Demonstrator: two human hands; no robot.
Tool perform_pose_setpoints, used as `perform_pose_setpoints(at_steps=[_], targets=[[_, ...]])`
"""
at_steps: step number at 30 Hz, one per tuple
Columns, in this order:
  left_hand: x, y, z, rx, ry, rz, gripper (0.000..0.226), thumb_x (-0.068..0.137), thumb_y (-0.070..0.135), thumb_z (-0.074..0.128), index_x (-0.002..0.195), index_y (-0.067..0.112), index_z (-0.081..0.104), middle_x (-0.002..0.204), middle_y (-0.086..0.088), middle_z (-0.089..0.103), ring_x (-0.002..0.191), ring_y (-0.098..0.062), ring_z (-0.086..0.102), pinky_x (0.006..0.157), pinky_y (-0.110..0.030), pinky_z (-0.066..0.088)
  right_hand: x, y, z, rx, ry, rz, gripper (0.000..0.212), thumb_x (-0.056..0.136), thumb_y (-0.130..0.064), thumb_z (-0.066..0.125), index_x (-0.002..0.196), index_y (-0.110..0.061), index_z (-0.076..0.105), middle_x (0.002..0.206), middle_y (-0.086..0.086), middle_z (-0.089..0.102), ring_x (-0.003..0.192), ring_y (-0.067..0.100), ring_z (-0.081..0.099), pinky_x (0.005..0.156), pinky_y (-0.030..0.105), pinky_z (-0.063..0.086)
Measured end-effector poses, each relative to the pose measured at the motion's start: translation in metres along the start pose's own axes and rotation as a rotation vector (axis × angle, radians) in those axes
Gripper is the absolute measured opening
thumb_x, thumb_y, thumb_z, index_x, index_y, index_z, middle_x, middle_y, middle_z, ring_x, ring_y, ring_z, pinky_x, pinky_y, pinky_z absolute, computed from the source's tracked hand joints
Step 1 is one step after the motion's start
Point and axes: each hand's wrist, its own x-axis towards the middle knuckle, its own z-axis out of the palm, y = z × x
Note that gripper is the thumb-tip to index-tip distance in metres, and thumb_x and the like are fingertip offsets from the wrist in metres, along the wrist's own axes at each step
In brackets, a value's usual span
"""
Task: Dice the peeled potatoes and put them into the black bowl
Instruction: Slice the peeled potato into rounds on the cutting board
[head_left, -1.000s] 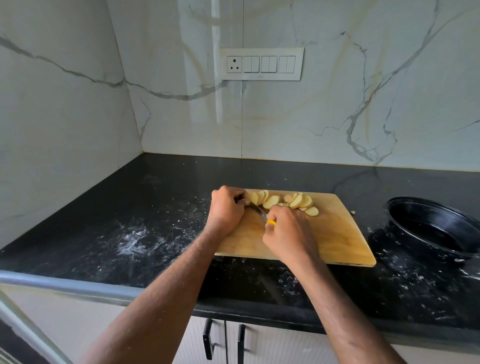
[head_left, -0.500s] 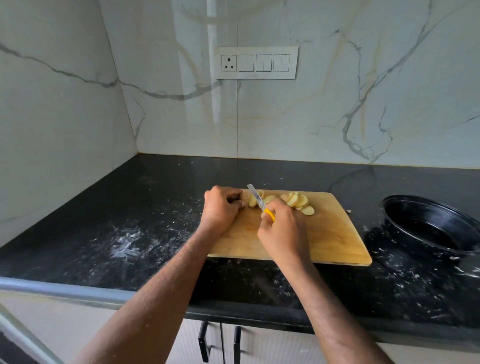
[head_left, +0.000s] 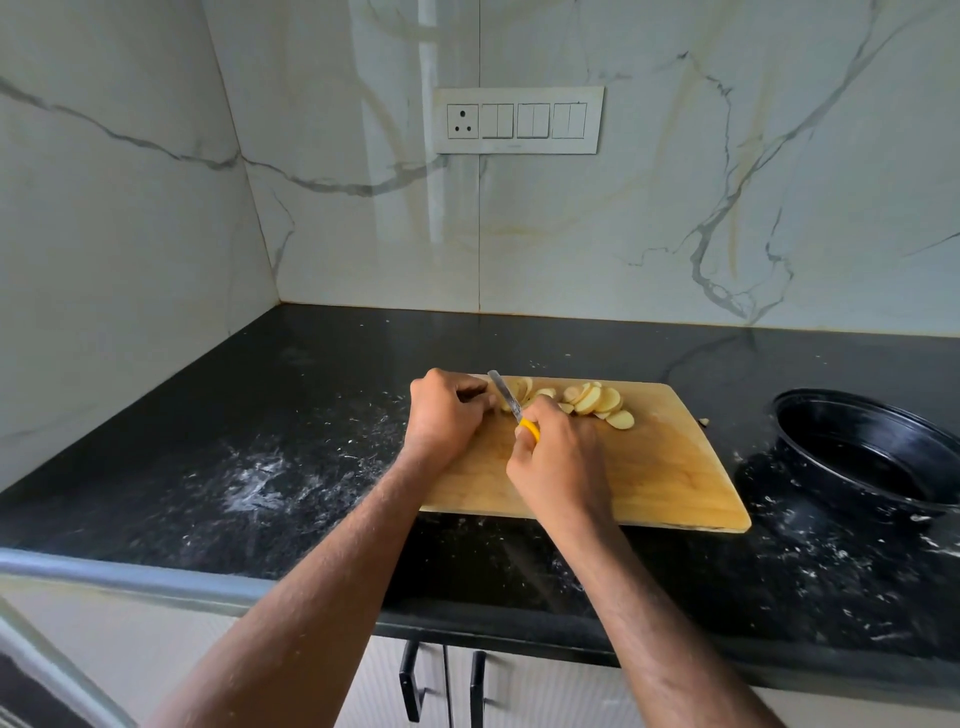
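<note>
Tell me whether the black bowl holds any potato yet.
Empty as far as visible: the black bowl shows only dark interior; the potato slices lie on the cutting board.

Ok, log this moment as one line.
phase: slicing | left hand: holds potato | right hand: grips knife | potato slices: on cutting board | black bowl: empty

Both bare forearms rose from the lower edge of the frame and converged just below its centre. The left hand (head_left: 445, 410) lay knuckles-up with its fingers curled under, their tips hidden. The right hand (head_left: 558, 457), just right of it, was closed with the fingers wrapped in a grip.
</note>
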Motion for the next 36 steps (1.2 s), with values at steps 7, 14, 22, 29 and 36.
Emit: perform_pose_setpoints(at_steps=[7, 14, 22, 29, 36], targets=[[0.001, -0.002, 0.001, -0.011, 0.023, -0.003, 0.01, 0.088, 0.015, 0.076, 0.089, 0.022, 0.082, 0.075, 0.013, 0.073, 0.078, -0.008, 0.07, 0.077, -0.018, 0.055, -0.002, -0.004, -0.002, -0.013, -0.038, -0.02, 0.012, 0.095, -0.017, 0.058, 0.106, -0.018, 0.062, 0.082, 0.002, 0.06, 0.073, 0.019, 0.056, 0.05, 0.02, 0.033], [0.0, 0.0, 0.001, -0.046, 0.045, -0.048, 0.009, 0.085, 0.015, 0.079, 0.093, 0.019, 0.082, 0.073, 0.016, 0.068, 0.074, 0.003, 0.062, 0.061, 0.003, 0.038, -0.005, -0.007, -0.005, -0.059, -0.041, -0.024, 0.016, 0.097, -0.019, 0.054, 0.112, -0.019, 0.06, 0.08, -0.001, 0.051, 0.07, 0.017, 0.047, 0.045, 0.015, 0.02], [0.003, -0.004, 0.001, -0.059, 0.03, -0.061, 0.01, 0.087, 0.011, 0.076, 0.091, 0.018, 0.082, 0.083, 0.009, 0.075, 0.074, 0.003, 0.064, 0.062, 0.003, 0.043, -0.002, -0.01, -0.006, -0.048, -0.077, -0.026, 0.014, 0.097, -0.018, 0.055, 0.111, -0.019, 0.06, 0.088, 0.003, 0.062, 0.075, 0.016, 0.053, 0.045, 0.017, 0.024], [0.007, -0.004, -0.001, -0.015, 0.016, -0.071, 0.02, 0.083, 0.005, 0.07, 0.075, 0.018, 0.082, 0.073, 0.001, 0.076, 0.081, -0.017, 0.072, 0.077, -0.03, 0.058, 0.006, -0.019, -0.004, -0.06, -0.112, -0.027, 0.02, 0.096, -0.014, 0.057, 0.115, -0.016, 0.061, 0.098, 0.006, 0.067, 0.082, 0.017, 0.059, 0.06, 0.027, 0.049], [0.007, -0.006, -0.003, -0.02, 0.003, -0.083, 0.025, 0.086, 0.003, 0.069, 0.075, 0.021, 0.082, 0.075, 0.005, 0.076, 0.082, -0.016, 0.072, 0.079, -0.031, 0.06, 0.006, -0.02, -0.003, -0.069, -0.118, -0.024, 0.027, 0.098, -0.015, 0.057, 0.125, -0.016, 0.059, 0.102, 0.004, 0.066, 0.08, 0.011, 0.05, 0.063, 0.025, 0.053]])
